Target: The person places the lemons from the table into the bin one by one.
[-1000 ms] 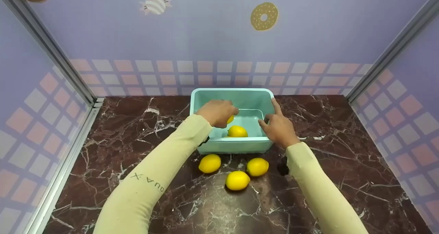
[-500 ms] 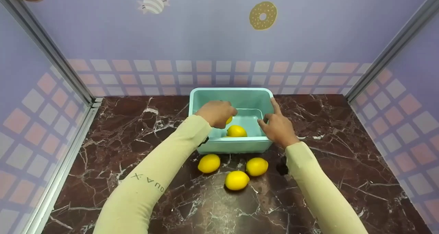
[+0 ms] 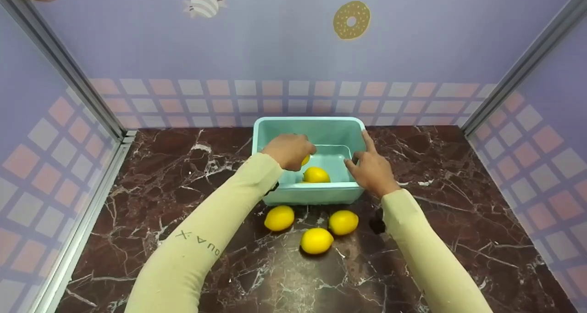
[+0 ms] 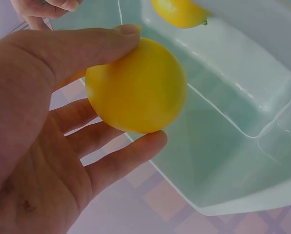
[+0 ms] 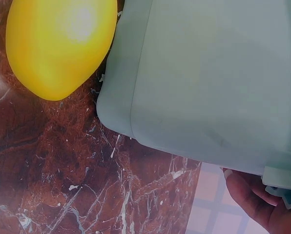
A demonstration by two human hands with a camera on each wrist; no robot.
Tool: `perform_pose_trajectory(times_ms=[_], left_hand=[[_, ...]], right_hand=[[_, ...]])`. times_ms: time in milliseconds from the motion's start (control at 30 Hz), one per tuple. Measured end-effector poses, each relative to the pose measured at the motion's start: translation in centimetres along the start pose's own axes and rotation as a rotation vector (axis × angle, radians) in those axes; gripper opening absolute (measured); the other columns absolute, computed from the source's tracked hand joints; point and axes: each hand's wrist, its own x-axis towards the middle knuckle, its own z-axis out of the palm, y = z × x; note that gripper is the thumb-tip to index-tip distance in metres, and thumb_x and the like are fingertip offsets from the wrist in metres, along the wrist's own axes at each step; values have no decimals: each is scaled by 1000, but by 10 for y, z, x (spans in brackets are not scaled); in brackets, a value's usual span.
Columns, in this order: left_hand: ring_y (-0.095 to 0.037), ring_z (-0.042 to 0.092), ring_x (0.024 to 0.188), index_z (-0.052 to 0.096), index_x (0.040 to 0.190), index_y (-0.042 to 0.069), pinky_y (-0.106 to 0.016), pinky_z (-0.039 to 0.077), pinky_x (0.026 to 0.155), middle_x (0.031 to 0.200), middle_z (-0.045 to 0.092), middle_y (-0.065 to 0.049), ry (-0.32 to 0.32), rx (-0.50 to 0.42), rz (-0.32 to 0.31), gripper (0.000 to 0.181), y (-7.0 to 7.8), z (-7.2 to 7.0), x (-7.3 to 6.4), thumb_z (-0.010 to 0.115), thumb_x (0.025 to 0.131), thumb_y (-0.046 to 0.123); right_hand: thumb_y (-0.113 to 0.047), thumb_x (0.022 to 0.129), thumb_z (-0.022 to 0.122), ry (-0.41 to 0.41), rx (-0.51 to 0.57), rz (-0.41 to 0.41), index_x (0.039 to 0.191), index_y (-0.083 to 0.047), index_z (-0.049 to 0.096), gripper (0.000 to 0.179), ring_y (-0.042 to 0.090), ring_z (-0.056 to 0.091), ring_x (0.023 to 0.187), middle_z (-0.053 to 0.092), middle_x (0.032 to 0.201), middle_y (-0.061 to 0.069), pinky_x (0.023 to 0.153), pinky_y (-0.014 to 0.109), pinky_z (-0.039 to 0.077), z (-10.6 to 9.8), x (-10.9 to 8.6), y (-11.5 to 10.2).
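My left hand (image 3: pixel 290 151) pinches a yellow lemon (image 4: pixel 140 87) between thumb and fingers, held inside the light teal plastic bin (image 3: pixel 316 195). Another lemon (image 3: pixel 317 175) lies in the bin near its front wall, and a sliver of yellow shows beside it. At the bin's right side, my right hand (image 3: pixel 373 171) grips the rim, with the index finger stretched along it. In the right wrist view, fingers (image 5: pixel 248 195) hold the outside of the wall under the rim. In front of the bin lie three lemons: a left one (image 3: pixel 279 218), a middle one (image 3: pixel 317 241) and a right one (image 3: pixel 344 222).
The bin stands at the back of a dark red marbled table (image 3: pixel 458 203). Behind it rises a lilac wall (image 3: pixel 284 42) with printed sweets and pink and white squares. Panels with metal edge rails close off the left and right sides.
Both hands keep nearly the same places, the left with its lemon in the bin and the right on the rim. The whole head view has shifted very slightly.
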Motion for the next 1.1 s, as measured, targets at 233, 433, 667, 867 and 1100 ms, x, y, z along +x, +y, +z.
perform_pose_trajectory(times_ms=[233,433,667,867,1100], left_hand=[[-28,62,109,64,126,16,-41,54,91,124,62,-9,7,0,5,42,0,-2,-3,62,87,0],[-27,61,106,64,126,18,-41,53,90,123,62,-9,-5,10,-5,43,0,-3,-2,62,87,0],[-26,61,109,64,126,17,-42,53,91,125,63,-7,-17,-6,-16,45,-1,-5,2,57,87,-5],[-27,62,108,66,123,15,-42,53,92,123,64,-8,-1,-7,-10,46,-2,-7,1,58,84,-7],[-27,60,108,66,122,14,-42,52,93,123,63,-8,-16,5,-20,44,-2,-8,-1,61,83,-6]], right_hand=[[-40,95,54,2,6,8,103,-4,70,41,36,64,85,9,164,6,80,51,49,-1,0,-1],[-40,95,54,0,5,3,103,-5,71,40,33,63,78,9,164,6,75,49,49,-1,0,0],[-40,95,54,2,1,-5,101,-5,71,39,34,63,78,9,164,7,75,50,49,0,0,-1],[-41,95,54,0,2,3,103,-4,70,41,34,63,80,8,164,6,76,50,50,0,0,-1],[-40,95,54,-2,-9,1,103,-4,70,41,34,63,80,9,164,8,76,50,50,0,0,-1]])
